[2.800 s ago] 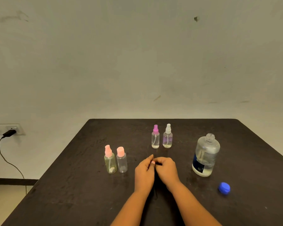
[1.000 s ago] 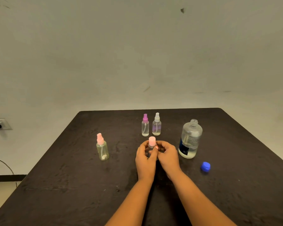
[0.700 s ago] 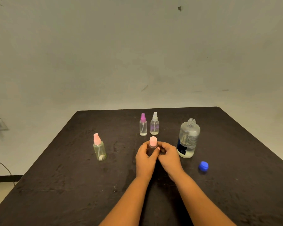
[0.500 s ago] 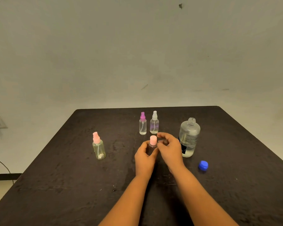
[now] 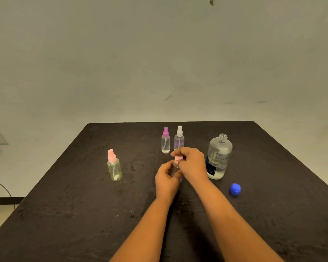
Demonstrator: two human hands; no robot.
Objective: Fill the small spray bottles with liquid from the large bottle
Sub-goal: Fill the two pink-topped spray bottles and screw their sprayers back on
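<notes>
The left hand grips the small spray bottle to steady it, while the right hand pinches its pink spray top, probably to unscrew it. The large bottle stands uncapped nearby, ready.

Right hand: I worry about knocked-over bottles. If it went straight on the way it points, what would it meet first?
Likely the white-topped spray bottle, standing just beyond the right hand, which pinches the pink cap; how far apart they are in depth is unclear.
</notes>
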